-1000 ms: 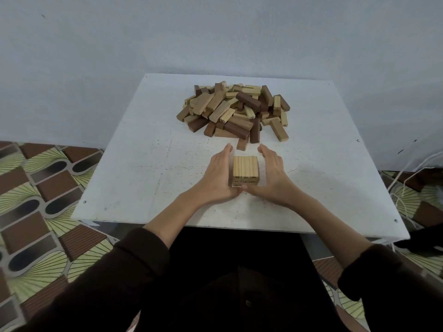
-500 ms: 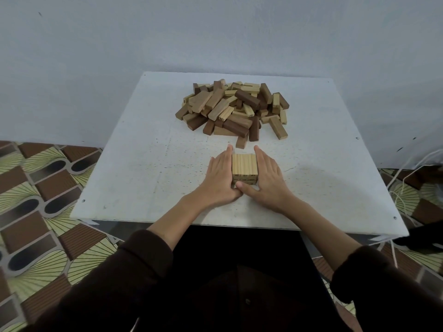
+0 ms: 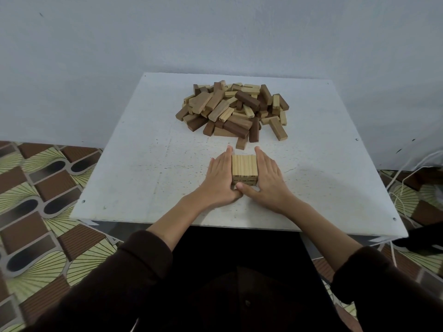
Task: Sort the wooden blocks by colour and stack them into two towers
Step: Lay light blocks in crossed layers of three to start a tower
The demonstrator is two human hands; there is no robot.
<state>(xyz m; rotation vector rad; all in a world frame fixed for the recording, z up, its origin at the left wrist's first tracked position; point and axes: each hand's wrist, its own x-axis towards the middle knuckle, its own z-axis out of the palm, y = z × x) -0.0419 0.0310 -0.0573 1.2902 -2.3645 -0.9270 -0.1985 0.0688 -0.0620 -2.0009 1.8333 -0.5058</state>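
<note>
Head view shows the pale stack [image 3: 244,165], two layers of light wooden blocks by the look of its near face, sitting on the white table [image 3: 143,164] a little toward the near edge and about mid-width. The left hand [image 3: 219,178] lies flat against its left side and the right hand [image 3: 268,180] flat against its right side, fingers straight and pointing away from the person, neither curled round anything; both thumbs meet low at the stack's near face. This looks like squaring up the layers, with the sorting barely begun. The risk, as I judge it, is uneven pressure: a harder push from one palm could slide the upper layer off the lower, or shove the whole stack sideways. Drawing the hands off carelessly could also drag an edge block out. Just beyond the fingertips lies the mixed pile [image 3: 235,109] of dark and light blocks, near enough that reaching over may knock the stack. White cords [image 3: 407,173] hang past the table's right edge.
</note>
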